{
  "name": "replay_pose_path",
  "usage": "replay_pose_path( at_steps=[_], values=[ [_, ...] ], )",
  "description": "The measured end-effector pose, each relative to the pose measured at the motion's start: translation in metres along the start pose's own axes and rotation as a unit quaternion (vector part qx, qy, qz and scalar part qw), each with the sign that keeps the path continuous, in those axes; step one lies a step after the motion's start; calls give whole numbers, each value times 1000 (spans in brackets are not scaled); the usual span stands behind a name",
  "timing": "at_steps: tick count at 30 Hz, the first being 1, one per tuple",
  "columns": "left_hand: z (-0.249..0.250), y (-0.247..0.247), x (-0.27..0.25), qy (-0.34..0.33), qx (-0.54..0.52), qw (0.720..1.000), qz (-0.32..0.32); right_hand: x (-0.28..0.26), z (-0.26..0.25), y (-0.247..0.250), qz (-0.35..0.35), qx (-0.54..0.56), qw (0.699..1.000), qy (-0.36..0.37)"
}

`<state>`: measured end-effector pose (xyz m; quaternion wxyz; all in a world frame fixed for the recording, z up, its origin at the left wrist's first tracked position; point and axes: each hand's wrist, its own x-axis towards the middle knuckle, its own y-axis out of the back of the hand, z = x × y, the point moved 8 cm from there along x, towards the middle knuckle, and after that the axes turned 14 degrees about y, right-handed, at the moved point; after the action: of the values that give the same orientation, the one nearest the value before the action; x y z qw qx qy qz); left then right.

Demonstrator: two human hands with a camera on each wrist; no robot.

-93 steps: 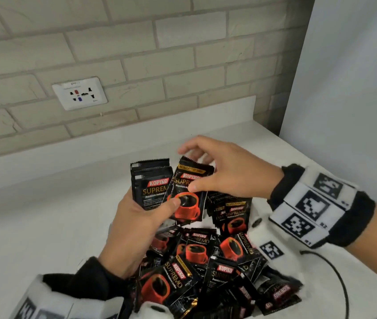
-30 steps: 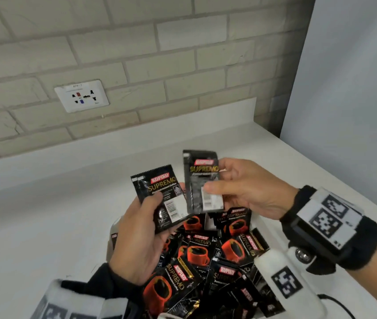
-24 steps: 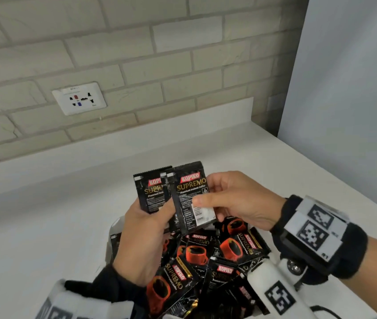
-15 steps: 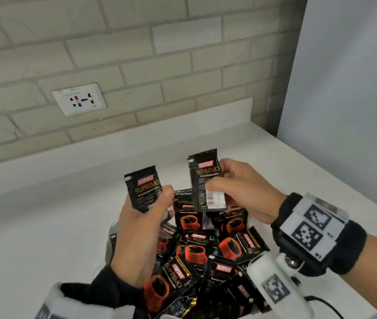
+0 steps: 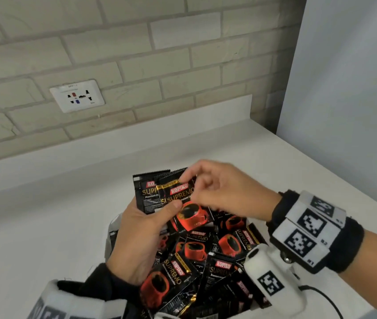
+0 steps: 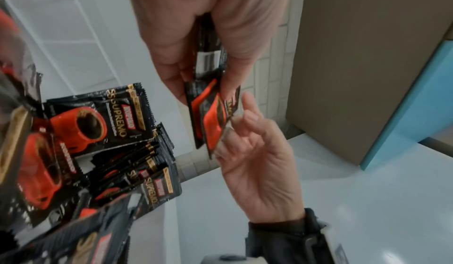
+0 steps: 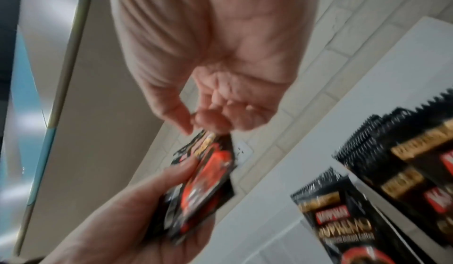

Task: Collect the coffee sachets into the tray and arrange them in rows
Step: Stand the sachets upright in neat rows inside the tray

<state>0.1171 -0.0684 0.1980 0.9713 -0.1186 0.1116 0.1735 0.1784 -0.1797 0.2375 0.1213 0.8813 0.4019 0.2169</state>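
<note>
So my right hand (image 5: 224,192) had just tucked another sachet (image 5: 188,209) face-up onto the stack pinched in my left hand (image 5: 141,236), fingertips barely gripping its top edge. Stack's growing, the tray (image 5: 113,229) pile's still a mess.

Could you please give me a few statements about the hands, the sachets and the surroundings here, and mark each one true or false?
1. The left hand holds a small stack of sachets upright. True.
2. The front sachet of that stack shows its barcode side. False: it shows the red cup, and the right hand pinches its top edge.
3. The sachets in the tray lie in neat rows. False: they lie in a loose, overlapping heap.
4. A wall socket sits in the brick wall above the counter. True.
5. The right hand rests flat on the counter. False: it is raised at the held stack.
</note>
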Motion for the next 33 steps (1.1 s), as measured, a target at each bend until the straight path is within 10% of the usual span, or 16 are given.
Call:
replay_pose_path(
  at_steps=[3, 7, 14, 24, 33],
  values=[
    [4, 3, 0, -9, 23, 1000, 4, 9, -15, 30, 77, -101, 990, 66],
    [7, 2, -1, -21, 61, 998, 10, 24, -15, 9, -101, -226, 967, 55],
    [19, 30, 4, -48, 69, 994, 73, 46, -5, 10, -125, -283, 951, 18],
    [21, 62, 7, -35, 8, 995, 89, 55, 41, -36, -298, -452, 840, -36],
    [4, 46, 16, 21, 191, 980, 59, 54, 53, -61, -356, -552, 754, -22]
  ],
)
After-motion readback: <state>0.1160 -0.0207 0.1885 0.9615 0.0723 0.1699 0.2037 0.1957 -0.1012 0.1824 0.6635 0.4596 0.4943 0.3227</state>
